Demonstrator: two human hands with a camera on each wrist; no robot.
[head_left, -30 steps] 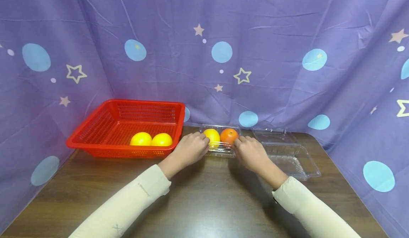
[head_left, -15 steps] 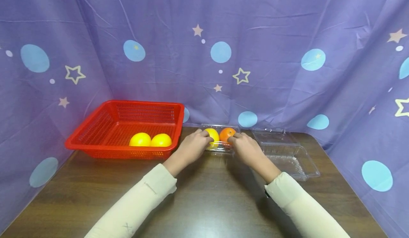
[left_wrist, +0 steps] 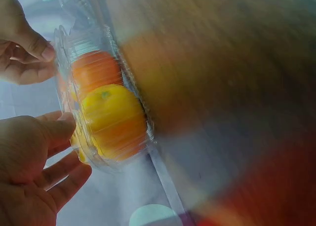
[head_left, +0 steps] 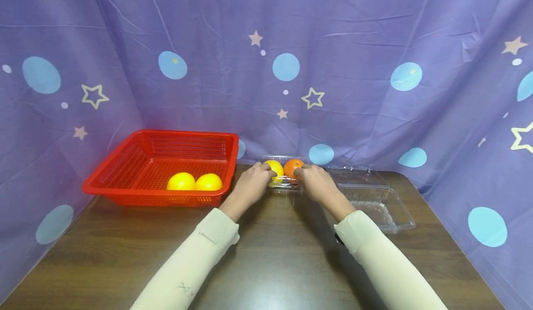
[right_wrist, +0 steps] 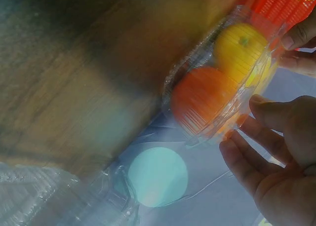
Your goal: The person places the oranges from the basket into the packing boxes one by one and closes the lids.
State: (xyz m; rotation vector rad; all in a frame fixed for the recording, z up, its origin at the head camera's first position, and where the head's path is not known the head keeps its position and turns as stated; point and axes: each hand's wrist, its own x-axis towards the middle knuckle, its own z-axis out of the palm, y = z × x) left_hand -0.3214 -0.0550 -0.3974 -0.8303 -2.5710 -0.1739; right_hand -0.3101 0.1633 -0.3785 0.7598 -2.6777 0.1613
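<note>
A clear plastic clamshell box (head_left: pixel 284 185) stands near the back of the table, with a yellow round fruit (head_left: pixel 275 167) and an orange (head_left: pixel 292 166) side by side in it. My left hand (head_left: pixel 253 182) pinches its rim at the left front, with the thumb on the near side in the left wrist view. At the right front, my right hand (head_left: pixel 318 183) likewise grips the rim between thumb and fingers. Both fruits show through the ribbed plastic wall in the right wrist view. In the head view the hands hide the box's two front corners.
A red basket (head_left: pixel 143 190) at the left holds two yellow fruits (head_left: pixel 195 182) by its front wall. To the right, an opened clear box (head_left: pixel 376 208) lies near the table's right edge. A purple patterned curtain (head_left: pixel 233 92) hangs directly behind the table.
Both hands and the clamshell box with its fruit have moved back a little, toward the curtain. My forearms have come closer together. The basket and the other box stay put.
</note>
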